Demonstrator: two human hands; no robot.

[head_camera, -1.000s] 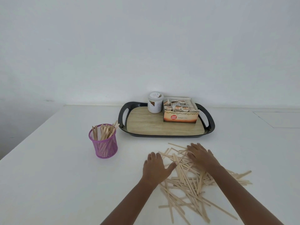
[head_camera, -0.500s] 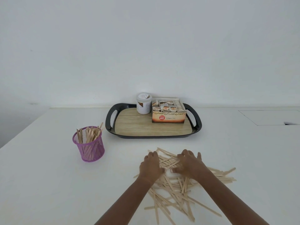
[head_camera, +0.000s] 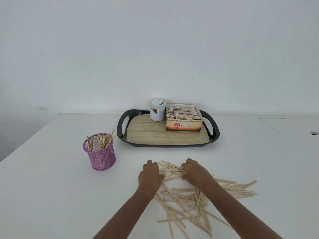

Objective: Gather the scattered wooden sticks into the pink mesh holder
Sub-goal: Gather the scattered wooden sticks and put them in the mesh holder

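Observation:
Several pale wooden sticks (head_camera: 193, 202) lie scattered in a loose heap on the white table in front of me. My left hand (head_camera: 149, 176) and my right hand (head_camera: 195, 171) sit on the far edge of the heap, fingers curled down round a small bunch of sticks (head_camera: 170, 168) between them. To the left stands the pink mesh holder (head_camera: 101, 158), upright, with several sticks standing in it.
A black tray (head_camera: 168, 135) with a wood-look floor sits behind the heap, carrying a white jar (head_camera: 157, 109) and an open box of ginger tea (head_camera: 183, 119). The white table (head_camera: 51, 195) runs to an edge at the left. A wall stands behind.
Both hands went from lying flat and apart on the heap to drawn close together at its far edge, fingers curling in on a bunch of sticks. The camera view shifted a little.

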